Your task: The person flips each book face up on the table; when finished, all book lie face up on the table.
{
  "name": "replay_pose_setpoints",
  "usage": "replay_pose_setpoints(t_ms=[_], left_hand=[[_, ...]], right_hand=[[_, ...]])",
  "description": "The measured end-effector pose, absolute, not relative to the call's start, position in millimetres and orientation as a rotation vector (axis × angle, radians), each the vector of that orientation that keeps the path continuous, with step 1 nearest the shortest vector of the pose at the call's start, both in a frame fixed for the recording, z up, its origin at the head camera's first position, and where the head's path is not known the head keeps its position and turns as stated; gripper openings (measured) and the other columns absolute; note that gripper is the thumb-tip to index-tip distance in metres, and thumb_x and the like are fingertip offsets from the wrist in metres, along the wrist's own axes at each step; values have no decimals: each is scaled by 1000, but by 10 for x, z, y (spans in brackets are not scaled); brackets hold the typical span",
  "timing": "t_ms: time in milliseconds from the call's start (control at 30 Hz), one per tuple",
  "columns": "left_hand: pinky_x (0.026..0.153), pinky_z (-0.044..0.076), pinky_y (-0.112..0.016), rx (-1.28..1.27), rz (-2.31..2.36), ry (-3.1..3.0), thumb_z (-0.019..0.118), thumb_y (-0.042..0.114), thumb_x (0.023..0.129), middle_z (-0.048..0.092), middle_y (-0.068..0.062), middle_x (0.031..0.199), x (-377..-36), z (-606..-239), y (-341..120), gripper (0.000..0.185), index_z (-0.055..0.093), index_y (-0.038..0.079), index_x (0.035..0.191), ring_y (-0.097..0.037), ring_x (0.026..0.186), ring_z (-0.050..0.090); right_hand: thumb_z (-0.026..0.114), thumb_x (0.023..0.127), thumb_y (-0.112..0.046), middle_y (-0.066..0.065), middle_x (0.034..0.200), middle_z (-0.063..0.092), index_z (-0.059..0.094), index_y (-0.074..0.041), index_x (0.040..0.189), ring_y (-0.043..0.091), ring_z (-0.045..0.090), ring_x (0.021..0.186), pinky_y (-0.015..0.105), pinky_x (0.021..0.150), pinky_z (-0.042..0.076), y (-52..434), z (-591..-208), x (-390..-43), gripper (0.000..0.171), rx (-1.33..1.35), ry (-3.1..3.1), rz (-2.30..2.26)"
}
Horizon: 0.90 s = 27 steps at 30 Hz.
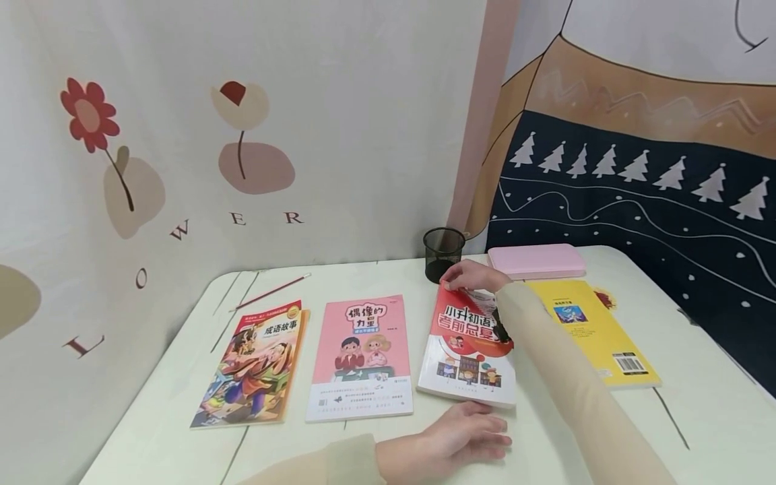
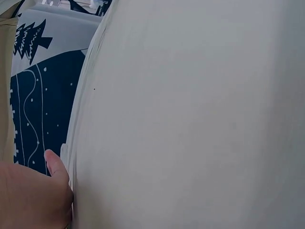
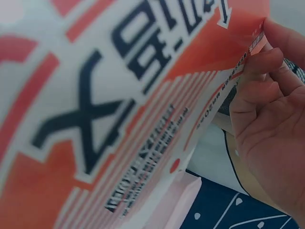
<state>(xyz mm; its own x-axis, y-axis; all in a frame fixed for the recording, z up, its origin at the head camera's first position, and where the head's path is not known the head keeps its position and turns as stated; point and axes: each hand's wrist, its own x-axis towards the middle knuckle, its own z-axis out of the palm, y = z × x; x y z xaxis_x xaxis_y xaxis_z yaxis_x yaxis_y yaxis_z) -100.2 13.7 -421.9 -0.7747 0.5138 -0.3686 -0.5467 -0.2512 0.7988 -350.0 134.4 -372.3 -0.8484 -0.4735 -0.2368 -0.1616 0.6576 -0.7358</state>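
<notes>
Now, right hand: pinches the far top edge of the red-and-white paperback workbook, thumb and fingers curled round its cover corner.
Left hand: lies flat on the pale white table with straight fingers, just at the workbook's near edge, holding nothing.
Workbook position: third in a row of books, flat on the table, near its middle.
Neighbours left: pink paperback with two cartoon children, then a colourful story book with an orange cover.
Neighbour right: yellow paperback, partly under the right sleeve.
Behind: black mesh pen cup, flat pink case, thin red pencil.
</notes>
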Motion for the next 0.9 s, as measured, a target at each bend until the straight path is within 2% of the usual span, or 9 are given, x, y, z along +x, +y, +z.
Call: replay_pose_setpoints(t_ms=[233,500,700,900], left_hand=[[74,49,-37,-84,1969,1410,55,0,82,57,-14,91,-995,-4174,123,37,40,-9,115,-24,82,60],[71,51,-36,24,1915,1549,55,3,82,59,-11,90,-974,-4093,27,40,41,-7,118,-25,82,61],[68,51,-35,165,1869,1696,55,0,81,59,-9,90,-1071,-3982,-97,34,48,-2,114,-25,82,61],[68,51,-36,276,1874,1899,59,-1,78,58,-10,93,-1257,-3871,-270,31,53,-3,108,-22,80,59]], right_hand=[[59,84,-19,9,107,55,56,-5,115,24,48,94,34,80,45,1302,-3762,-3446,33,-495,2498,-963],[59,83,-17,10,110,54,52,-4,118,24,49,93,33,79,46,1335,-3742,-3387,39,-539,2455,-984],[57,83,-14,9,117,50,49,-4,122,25,49,95,36,79,46,1515,-3704,-3325,41,-553,2458,-1122],[53,88,-16,16,115,51,46,0,123,30,53,93,37,78,47,1816,-3663,-3269,39,-579,2474,-1239]])
